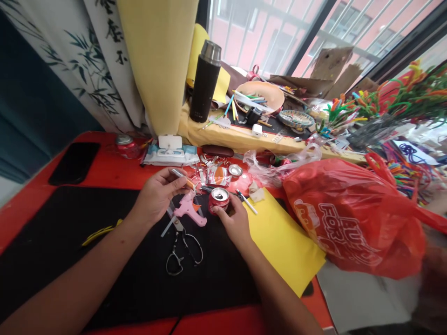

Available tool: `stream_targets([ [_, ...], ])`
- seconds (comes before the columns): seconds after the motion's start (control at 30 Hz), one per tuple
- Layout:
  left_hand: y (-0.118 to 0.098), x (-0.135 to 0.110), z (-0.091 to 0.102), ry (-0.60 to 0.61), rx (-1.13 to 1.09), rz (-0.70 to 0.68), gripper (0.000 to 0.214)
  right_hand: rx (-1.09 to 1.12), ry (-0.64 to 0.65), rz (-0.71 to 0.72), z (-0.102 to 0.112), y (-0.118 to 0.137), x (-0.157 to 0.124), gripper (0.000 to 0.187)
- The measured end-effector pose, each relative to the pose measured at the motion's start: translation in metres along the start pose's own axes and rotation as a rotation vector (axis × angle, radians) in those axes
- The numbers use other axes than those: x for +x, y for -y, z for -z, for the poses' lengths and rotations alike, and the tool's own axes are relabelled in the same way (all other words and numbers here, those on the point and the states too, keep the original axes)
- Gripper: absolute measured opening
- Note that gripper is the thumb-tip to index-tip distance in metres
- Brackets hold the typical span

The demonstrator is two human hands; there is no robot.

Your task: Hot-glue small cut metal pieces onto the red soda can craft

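Note:
My left hand (159, 193) pinches a slim tool with a pale end and an orange shaft (188, 182); whether it is a knife or a pen cannot be made out. In my right hand (235, 221) is a short red drink can (218, 199), upright, its silver top facing up. Below my left hand lies a pink glue gun (191, 210), apart from the fingers. Scissors (183, 251) with dark handles rest on the black mat (139, 284), blades partly under the glue gun. A white pen (247, 203) lies right of the can.
Cut can pieces (218, 175) lie behind the hands. Yellow sheet (286, 246) and red plastic bag (349, 214) are on the right. A phone (75, 163), another can (126, 146) and a wipes pack (171, 153) sit at back left. A black thermos (206, 83) stands on the sill.

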State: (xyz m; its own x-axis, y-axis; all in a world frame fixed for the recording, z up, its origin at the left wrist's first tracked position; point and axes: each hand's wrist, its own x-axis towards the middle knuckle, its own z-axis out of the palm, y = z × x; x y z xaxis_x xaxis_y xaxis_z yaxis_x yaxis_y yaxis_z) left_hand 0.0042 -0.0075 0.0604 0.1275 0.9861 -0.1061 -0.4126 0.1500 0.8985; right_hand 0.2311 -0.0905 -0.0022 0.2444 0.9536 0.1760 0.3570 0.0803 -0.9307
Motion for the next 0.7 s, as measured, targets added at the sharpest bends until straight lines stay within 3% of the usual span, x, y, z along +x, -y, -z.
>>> stream_targets([
  [0.4,-0.015,0.002,0.010,-0.011,-0.027,-0.081,0.037,-0.291,0.088,0.143,0.003,-0.012,0.007,0.061],
  [0.7,-0.017,-0.001,0.005,-0.003,-0.050,-0.080,0.040,-0.294,0.013,0.129,0.021,-0.013,-0.006,0.075],
])
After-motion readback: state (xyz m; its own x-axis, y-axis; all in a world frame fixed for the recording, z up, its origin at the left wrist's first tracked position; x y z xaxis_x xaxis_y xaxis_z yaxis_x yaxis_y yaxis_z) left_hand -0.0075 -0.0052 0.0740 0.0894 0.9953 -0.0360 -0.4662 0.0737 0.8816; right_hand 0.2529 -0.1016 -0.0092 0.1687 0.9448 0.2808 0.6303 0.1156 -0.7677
